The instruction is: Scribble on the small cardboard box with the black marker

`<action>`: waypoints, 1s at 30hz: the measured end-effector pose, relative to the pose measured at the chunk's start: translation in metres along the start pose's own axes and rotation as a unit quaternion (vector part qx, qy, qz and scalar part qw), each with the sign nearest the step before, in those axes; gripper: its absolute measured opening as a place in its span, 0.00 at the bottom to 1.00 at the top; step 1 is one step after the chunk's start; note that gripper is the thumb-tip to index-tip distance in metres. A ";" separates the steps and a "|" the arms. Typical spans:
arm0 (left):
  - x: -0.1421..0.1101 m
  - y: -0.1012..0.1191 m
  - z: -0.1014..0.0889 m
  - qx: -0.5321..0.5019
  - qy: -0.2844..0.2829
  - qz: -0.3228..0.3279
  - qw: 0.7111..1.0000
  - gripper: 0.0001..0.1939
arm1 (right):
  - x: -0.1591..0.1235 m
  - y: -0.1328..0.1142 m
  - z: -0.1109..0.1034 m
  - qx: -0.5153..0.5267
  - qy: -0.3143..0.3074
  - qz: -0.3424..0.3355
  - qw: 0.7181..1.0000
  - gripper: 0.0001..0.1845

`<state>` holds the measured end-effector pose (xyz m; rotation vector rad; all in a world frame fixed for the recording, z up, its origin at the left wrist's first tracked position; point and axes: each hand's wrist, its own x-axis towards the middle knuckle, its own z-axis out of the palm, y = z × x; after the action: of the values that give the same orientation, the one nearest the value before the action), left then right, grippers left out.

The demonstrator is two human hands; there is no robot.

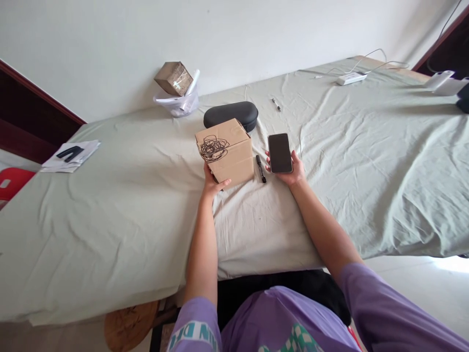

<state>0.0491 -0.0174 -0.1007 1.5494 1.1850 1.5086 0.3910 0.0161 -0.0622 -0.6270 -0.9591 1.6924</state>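
Note:
My left hand [215, 183] grips the near left corner of a brown cardboard box [234, 159], thumb on its front face and the other fingers partly hidden behind it. Black scribbled lines cover the box's upper left corner. In my right hand [295, 172] lies a smartphone [280, 153] with a dark screen, its face up and my fingers curled around its edges. Between the box and the phone, a black marker [261, 169] rests on the cloth. Directly behind the box sits a long black zip case [231, 114].
A greenish cloth [146, 220] covers the table. At the wall stands a clear plastic tub [179, 105] with a second cardboard box [173, 78] on it. A pen [276, 104] lies beyond the phone. A stapler [70, 153] rests on papers at left; a power strip [351, 78] is far right.

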 end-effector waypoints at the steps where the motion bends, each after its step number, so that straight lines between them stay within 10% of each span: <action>1: 0.000 0.001 0.000 0.000 0.001 0.001 1.000 0.76 | 0.000 0.000 0.001 0.007 0.009 0.010 1.000 0.42; 17: -0.001 0.000 -0.004 0.004 -0.003 -0.011 1.000 0.75 | -0.001 -0.005 0.023 0.046 0.026 -0.029 0.998 0.43; 30: -0.005 0.005 0.001 -0.003 0.001 0.005 1.000 0.69 | -0.051 -0.061 0.148 0.072 -0.175 0.038 0.981 0.44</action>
<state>0.0512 -0.0233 -0.0984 1.5529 1.1728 1.5190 0.3226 -0.0672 0.0666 -0.2748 -1.0537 1.9621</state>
